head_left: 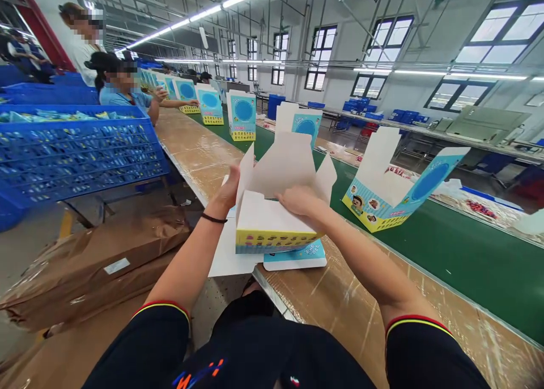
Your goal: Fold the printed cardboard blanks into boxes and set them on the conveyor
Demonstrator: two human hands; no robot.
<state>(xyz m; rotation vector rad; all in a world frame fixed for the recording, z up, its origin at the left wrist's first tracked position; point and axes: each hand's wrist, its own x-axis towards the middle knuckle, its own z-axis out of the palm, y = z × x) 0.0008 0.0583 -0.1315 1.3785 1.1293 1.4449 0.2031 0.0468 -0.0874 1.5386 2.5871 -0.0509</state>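
Left hand (pixel 227 187), right hand (pixel 300 201) on carton (pixel 272 240)

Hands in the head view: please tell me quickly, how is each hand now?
Left hand: holding the edge of the printed cardboard box, fingers hidden behind it.
Right hand: open, flat on the box's white inner panel.

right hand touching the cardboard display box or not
Touching: the head view shows the right hand pressed onto the white inner panel of the cardboard display box.
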